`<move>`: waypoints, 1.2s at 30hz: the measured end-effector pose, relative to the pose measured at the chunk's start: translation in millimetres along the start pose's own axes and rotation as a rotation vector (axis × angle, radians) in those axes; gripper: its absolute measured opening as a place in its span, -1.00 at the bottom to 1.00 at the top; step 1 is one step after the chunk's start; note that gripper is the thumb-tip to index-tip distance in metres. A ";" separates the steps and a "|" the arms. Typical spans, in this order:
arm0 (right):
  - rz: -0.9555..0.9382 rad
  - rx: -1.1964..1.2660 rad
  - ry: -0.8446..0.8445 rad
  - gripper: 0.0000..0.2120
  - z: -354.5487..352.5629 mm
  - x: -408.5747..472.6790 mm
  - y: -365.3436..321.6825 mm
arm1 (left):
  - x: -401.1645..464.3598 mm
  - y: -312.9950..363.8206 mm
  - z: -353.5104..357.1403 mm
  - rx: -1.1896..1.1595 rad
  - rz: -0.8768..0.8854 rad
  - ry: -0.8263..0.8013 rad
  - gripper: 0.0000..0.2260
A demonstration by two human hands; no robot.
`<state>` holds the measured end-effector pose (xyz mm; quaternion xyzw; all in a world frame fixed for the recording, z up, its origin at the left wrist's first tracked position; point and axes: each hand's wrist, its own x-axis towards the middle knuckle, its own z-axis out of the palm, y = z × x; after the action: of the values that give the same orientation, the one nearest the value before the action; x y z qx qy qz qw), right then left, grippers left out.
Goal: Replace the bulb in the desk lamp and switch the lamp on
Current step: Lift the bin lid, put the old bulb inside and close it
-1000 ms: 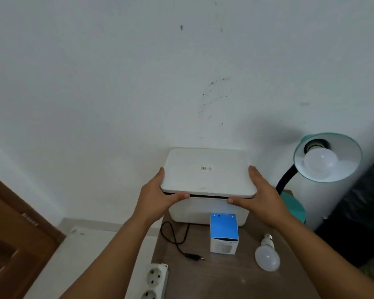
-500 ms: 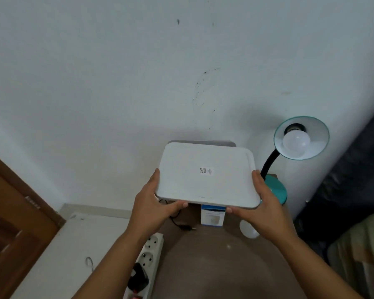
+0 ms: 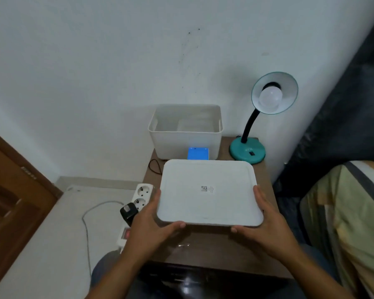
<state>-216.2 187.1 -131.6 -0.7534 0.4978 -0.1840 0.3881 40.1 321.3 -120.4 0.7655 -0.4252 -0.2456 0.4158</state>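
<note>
Lid: the person is carrying the flat white plastic lid with the small QR sticker point(image 3: 208, 192) toward the body. A second ago it was sitting on the white plastic storage box point(image 3: 186, 131); now it is hanging level above the brown table point(image 3: 205, 244), well clear of the box.

Left hand: the left hand point(image 3: 153, 221) is gripping the lid's near left corner, thumb curled under the front edge, fingers running up the side.

Right hand: the right hand point(image 3: 266, 221) is mirroring it on the near right corner, thumb hooked under, fingers lying along the right edge.

Box: beyond the grip, it is now standing open, with something pale and hard to make out lying inside.

Blue carton: the small blue cardboard carton point(image 3: 198, 153) is peeking out just past the lid's far edge, against the box front.

Lamp: the teal desk lamp with the black gooseneck point(image 3: 247, 151) is standing beyond and right of the right hand, its white round bulb point(image 3: 270, 98) still screwed in and unlit.

Spare bulb: seen loose on the table a second ago, it is now hidden beneath the lid.

Power strip: the white power strip point(image 3: 138, 199) is lying just outside the left hand.

Meaning: the box is opened, but both hands are occupied; the lid probably needs setting down before any bulb work begins.
</note>
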 end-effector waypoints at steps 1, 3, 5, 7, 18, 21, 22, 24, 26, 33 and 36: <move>0.008 -0.007 -0.010 0.20 1.1 -5.5 5.3 | -7.1 -1.1 2.8 0.015 -0.012 -0.008 -0.21; 0.009 -0.032 -0.035 0.20 4.1 -14.6 14.8 | -18.7 -5.1 7.0 0.041 -0.027 -0.020 -0.16; 0.008 -0.061 -0.050 0.19 7.8 -22.1 24.2 | -25.8 -15.8 10.9 0.085 -0.038 -0.044 -0.14; 0.027 -0.108 -0.047 0.18 12.4 -28.9 32.6 | -32.9 -24.6 15.2 0.147 -0.043 -0.067 -0.16; 0.095 -0.310 -0.072 0.20 29.8 -39.4 56.8 | -43.2 -53.5 31.5 0.351 -0.077 -0.164 -0.07; 0.085 -0.359 -0.085 0.18 33.5 -38.6 58.3 | -43.2 -59.8 35.2 0.407 -0.075 -0.180 -0.07; 0.082 -0.366 -0.086 0.17 34.7 -38.6 58.7 | -42.9 -62.5 36.6 0.427 -0.067 -0.182 -0.07; 0.067 -0.389 -0.079 0.14 35.9 -38.7 58.6 | -42.7 -64.4 38.4 0.467 -0.052 -0.181 -0.07; 0.056 -0.401 -0.080 0.12 35.9 -38.5 57.4 | -41.9 -65.1 39.7 0.502 -0.037 -0.180 -0.07; 0.059 -0.423 -0.086 0.14 37.1 -36.7 58.6 | -41.4 -65.2 43.3 0.540 -0.028 -0.177 -0.08; 0.063 -0.426 -0.086 0.14 37.1 -35.0 59.8 | -39.9 -66.1 43.1 0.537 -0.032 -0.185 -0.07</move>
<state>-243.2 221.1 -197.1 -0.8098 0.5316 -0.0301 0.2464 17.5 356.3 -198.4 0.8292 -0.4992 -0.1995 0.1534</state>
